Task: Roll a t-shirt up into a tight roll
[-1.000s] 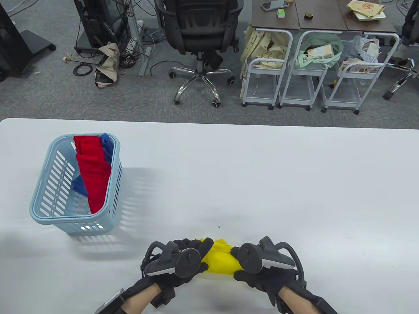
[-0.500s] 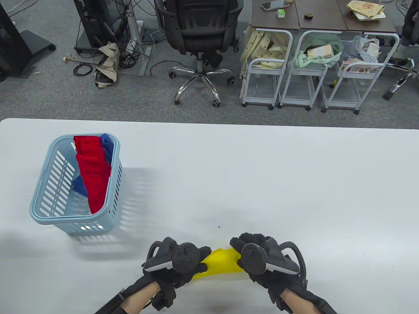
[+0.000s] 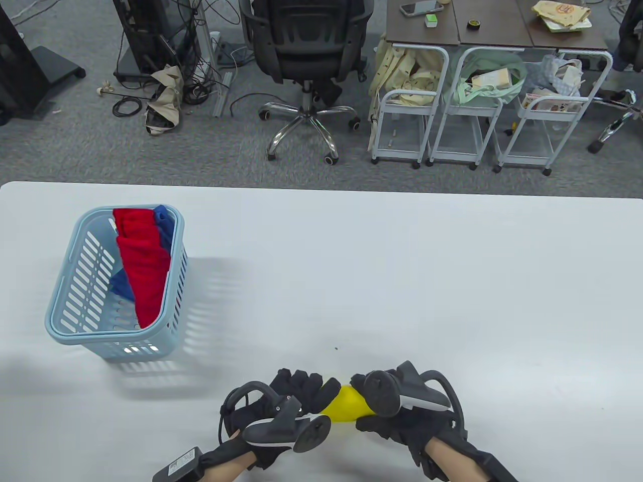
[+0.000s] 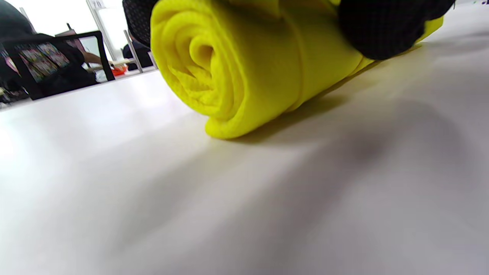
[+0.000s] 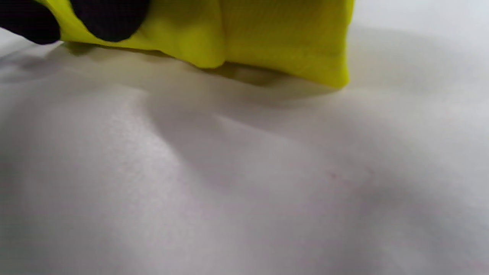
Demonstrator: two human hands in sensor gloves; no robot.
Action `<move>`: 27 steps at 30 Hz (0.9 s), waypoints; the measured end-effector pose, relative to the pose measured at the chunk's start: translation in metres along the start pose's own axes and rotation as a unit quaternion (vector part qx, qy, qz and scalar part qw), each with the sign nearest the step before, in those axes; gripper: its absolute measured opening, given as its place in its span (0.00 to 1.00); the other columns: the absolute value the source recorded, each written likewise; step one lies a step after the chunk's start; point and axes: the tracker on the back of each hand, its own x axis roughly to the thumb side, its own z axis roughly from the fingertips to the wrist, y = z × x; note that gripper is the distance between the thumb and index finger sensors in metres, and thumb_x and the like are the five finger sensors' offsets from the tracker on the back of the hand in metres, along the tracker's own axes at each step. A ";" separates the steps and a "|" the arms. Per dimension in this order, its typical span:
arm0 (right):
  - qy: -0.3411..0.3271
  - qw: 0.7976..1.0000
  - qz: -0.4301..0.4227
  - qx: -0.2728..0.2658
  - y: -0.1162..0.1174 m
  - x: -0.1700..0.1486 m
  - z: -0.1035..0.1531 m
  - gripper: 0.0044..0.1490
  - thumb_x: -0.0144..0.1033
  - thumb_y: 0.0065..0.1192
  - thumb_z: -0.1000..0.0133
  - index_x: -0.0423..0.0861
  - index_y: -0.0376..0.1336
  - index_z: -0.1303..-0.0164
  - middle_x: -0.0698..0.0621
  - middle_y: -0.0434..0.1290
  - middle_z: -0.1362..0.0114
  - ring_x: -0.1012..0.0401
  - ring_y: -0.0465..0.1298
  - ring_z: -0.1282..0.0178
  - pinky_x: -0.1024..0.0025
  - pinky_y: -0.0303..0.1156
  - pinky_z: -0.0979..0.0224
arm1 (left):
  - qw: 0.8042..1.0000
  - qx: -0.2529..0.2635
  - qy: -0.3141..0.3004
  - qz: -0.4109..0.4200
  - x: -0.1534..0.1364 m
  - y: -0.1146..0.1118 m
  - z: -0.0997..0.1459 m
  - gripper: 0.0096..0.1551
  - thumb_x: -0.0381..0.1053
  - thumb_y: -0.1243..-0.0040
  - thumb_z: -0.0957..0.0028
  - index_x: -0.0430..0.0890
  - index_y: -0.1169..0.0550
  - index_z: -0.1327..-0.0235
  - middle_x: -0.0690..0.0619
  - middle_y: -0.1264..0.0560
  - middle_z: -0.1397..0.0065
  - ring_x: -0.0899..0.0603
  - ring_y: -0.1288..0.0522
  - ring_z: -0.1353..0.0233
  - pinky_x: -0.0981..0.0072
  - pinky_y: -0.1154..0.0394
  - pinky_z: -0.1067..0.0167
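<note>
I see my left hand [image 3: 289, 401] and right hand [image 3: 389, 401] both curled over the yellow t-shirt roll [image 3: 347, 404], which lies between them on the white table [image 3: 402, 276].

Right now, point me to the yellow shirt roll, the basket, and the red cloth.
yellow shirt roll [image 4: 214, 68]: left wrist view, spiral end of the roll.
basket [image 3: 65, 329]: table view, near rim of the blue plastic.
red cloth [image 3: 145, 261]: table view, middle of the fabric inside the basket.

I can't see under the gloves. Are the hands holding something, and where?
Yes: the left hand and right hand grip the rolled yellow t-shirt, one at each end.
</note>
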 end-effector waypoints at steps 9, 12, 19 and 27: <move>0.005 0.998 0.043 -0.040 -0.006 0.008 0.010 0.55 0.57 0.53 0.36 0.51 0.30 0.11 0.43 0.37 0.08 0.40 0.42 0.08 0.37 0.46 0.17 | 0.991 -0.058 0.001 0.117 -0.021 -0.017 -0.009 0.46 0.68 0.60 0.43 0.57 0.59 0.17 0.47 0.49 0.11 0.38 0.44 0.14 0.41 0.40 0.22; 0.009 0.999 0.047 0.012 0.010 0.005 -0.003 0.56 0.58 0.52 0.36 0.52 0.27 0.13 0.43 0.36 0.09 0.40 0.44 0.08 0.40 0.48 0.17 | 0.993 -0.058 0.006 0.101 -0.020 -0.018 -0.009 0.47 0.68 0.58 0.44 0.57 0.59 0.17 0.47 0.49 0.11 0.37 0.45 0.14 0.39 0.40 0.22; 0.002 1.000 0.027 0.001 0.004 -0.008 -0.002 0.55 0.58 0.54 0.37 0.53 0.30 0.12 0.45 0.40 0.08 0.42 0.46 0.08 0.40 0.50 0.17 | 0.996 -0.019 0.041 0.080 -0.038 -0.008 -0.001 0.47 0.69 0.51 0.48 0.53 0.45 0.16 0.48 0.32 0.20 0.40 0.29 0.25 0.43 0.34 0.26; 0.099 0.995 -0.019 -0.018 -0.006 -0.064 0.003 0.54 0.58 0.56 0.37 0.55 0.33 0.12 0.45 0.42 0.08 0.42 0.50 0.08 0.40 0.51 0.18 | 0.992 -0.010 0.113 0.063 -0.071 -0.008 0.006 0.39 0.65 0.51 0.45 0.54 0.38 0.19 0.51 0.25 0.25 0.41 0.24 0.30 0.44 0.31 0.28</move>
